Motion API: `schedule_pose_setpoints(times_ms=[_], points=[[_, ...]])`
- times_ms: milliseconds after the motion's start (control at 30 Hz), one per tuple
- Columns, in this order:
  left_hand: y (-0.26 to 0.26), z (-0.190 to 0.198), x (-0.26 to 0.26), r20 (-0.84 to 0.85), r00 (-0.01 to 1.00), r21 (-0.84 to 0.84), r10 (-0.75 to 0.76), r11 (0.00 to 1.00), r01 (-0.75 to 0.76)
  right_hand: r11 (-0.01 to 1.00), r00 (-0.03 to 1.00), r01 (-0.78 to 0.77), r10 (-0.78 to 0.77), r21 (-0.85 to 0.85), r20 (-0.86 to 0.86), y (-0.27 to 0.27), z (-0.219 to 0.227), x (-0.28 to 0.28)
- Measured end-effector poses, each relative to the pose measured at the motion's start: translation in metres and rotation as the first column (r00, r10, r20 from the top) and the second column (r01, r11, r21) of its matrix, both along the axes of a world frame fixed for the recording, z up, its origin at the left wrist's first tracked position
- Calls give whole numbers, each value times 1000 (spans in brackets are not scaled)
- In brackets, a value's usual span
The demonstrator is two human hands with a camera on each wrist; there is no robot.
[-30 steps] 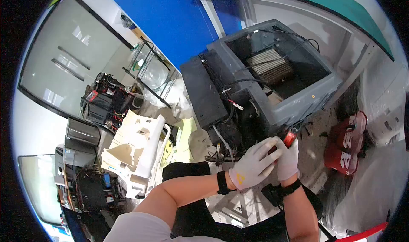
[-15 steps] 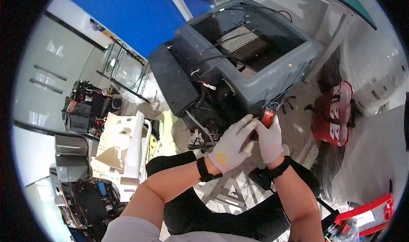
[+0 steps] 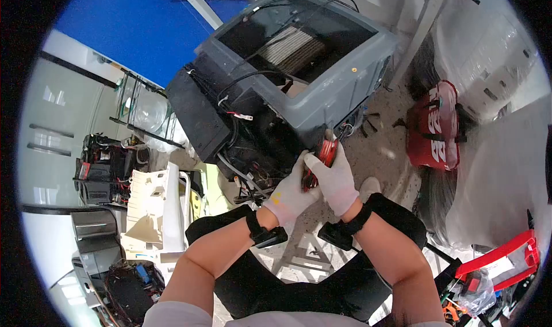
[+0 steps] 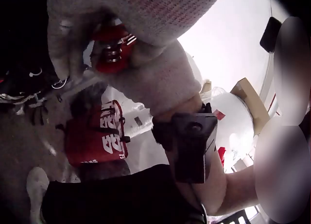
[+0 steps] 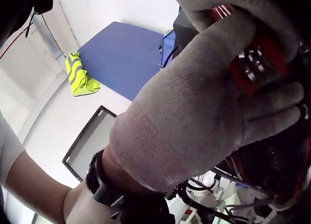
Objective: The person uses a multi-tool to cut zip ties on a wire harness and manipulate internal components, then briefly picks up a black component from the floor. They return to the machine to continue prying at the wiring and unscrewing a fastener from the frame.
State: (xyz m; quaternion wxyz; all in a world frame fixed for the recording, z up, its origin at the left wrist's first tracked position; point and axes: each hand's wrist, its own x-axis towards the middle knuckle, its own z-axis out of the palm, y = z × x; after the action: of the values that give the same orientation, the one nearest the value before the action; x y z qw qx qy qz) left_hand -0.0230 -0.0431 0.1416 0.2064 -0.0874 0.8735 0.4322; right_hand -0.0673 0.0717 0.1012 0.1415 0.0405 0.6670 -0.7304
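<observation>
Two white-gloved hands meet around a red tool with metal parts [image 3: 328, 151], just in front of the grey housing [image 3: 305, 105]. The right hand [image 3: 336, 180] grips the tool, thumb laid across it. At its lower end the left hand [image 3: 290, 197] holds it from the other side. Seen from the left wrist, the red tool [image 4: 112, 49] lies between both gloves, with the left hand [image 4: 160, 15] above. In the right wrist view the right hand [image 5: 184, 107] is bent around the red tool [image 5: 257, 63], whose exact type I cannot tell.
Loose cables and a white connector [image 3: 241, 116] hang from the dark side of the housing. A red bag [image 3: 434, 128] stands at the right, beside plastic-wrapped items. Cream plastic panels [image 3: 152, 212] lie at the left, and a red-edged tool bag [image 3: 500, 264] is at lower right.
The head view has shifted, so the housing appears farther left and higher. The left hand's fingers, spread over the tool before, now lie lower around its near end. More of the red tool shows.
</observation>
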Motion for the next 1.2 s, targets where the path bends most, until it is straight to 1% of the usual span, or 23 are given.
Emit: schedule_pose_setpoints(times_ms=[100, 133, 167, 233, 267, 300, 367, 400, 433, 467, 567, 667, 767, 800, 833, 867, 933, 967, 1033, 1067, 1100, 1167, 1200], points=[[0, -4, 1, 7, 1000, 41, -24, 999, 24, 999, 999, -33, 32, -41, -24, 0, -1, 2], [-1, -15, 3, -65, 998, 65, -15, 998, 19, 999, 999, -28, 28, 20, -15, -3, 0, 3], [-2, -21, 5, -134, 991, 89, -6, 996, 19, 1000, 1000, -16, 16, 19, -8, -2, 5, 6], [-2, -30, 5, -157, 987, 132, -11, 991, 32, 997, 996, -73, 73, 1, -53, 0, 18, 10], [-2, -32, 5, -190, 982, 177, 2, 984, 32, 995, 987, -67, 76, 68, -140, 0, 21, 10], [-2, -33, 5, -184, 983, 177, -11, 983, 44, 988, 989, -145, 143, -45, -32, 4, 33, 12], [-5, -34, 4, -162, 985, 142, -64, 986, 88, 973, 969, -224, 229, 58, -98, 6, 37, 14], [-7, -34, 5, -150, 985, 124, -91, 986, 110, 972, 956, -228, 235, 59, -177, 4, 33, 17], [-10, -38, 4, -144, 984, 122, -105, 985, 123, 971, 952, -231, 238, 56, -194, 4, 33, 18], [-13, -40, 2, -86, 971, -4, -222, 975, 223, 976, 955, -200, 213, 82, -206, 2, 27, 18], [-12, -42, 1, -75, 905, -228, -418, 891, 392, 978, 968, -169, 189, 125, -165, 1, 16, 18], [-17, -43, 1, -15, 939, -151, -344, 929, 338, 963, 977, -193, 206, 188, -55, 2, 22, 21], [-18, -43, 1, -61, 931, -123, -360, 928, 351, 939, 974, -225, 214, 262, 72, 3, 21, 20], [-14, -29, -1, 129, 975, 122, -178, 979, 163, 926, 970, -235, 205, 294, 128, 2, 20, 20], [-13, -22, -2, 351, 936, 310, -33, 947, -83, 929, 970, -230, 195, 291, 142, 2, 19, 21], [-15, -25, 1, 364, 930, 309, -42, 948, -78, 918, 963, -251, 204, 306, 177, 2, 20, 22], [-20, -30, 7, 161, 959, 279, -233, 943, 182, 899, 919, -338, 250, 280, 305, 5, 25, 20], [-22, -35, 11, 170, 955, 280, -242, 941, 188, 902, 918, -332, 242, 276, 314, 4, 21, 19], [-25, -43, 18, 290, 957, 378, 14, 917, -128, 898, 921, -350, 277, 267, 273, 3, 12, 23], [-25, -41, 19, 300, 954, 377, 3, 918, -122, 895, 931, -340, 275, 290, 242, 3, 13, 25], [-25, -37, 19, 200, 977, 392, -76, 920, -9, 898, 931, -333, 264, 288, 252, 4, 13, 26], [-24, -27, 17, 108, 981, 400, -163, 910, 107, 919, 951, -305, 283, 249, 123, 6, 15, 26], [-23, -22, 14, 241, 968, 363, -75, 932, -18, 918, 948, -315, 292, 242, 125, 7, 16, 26]])
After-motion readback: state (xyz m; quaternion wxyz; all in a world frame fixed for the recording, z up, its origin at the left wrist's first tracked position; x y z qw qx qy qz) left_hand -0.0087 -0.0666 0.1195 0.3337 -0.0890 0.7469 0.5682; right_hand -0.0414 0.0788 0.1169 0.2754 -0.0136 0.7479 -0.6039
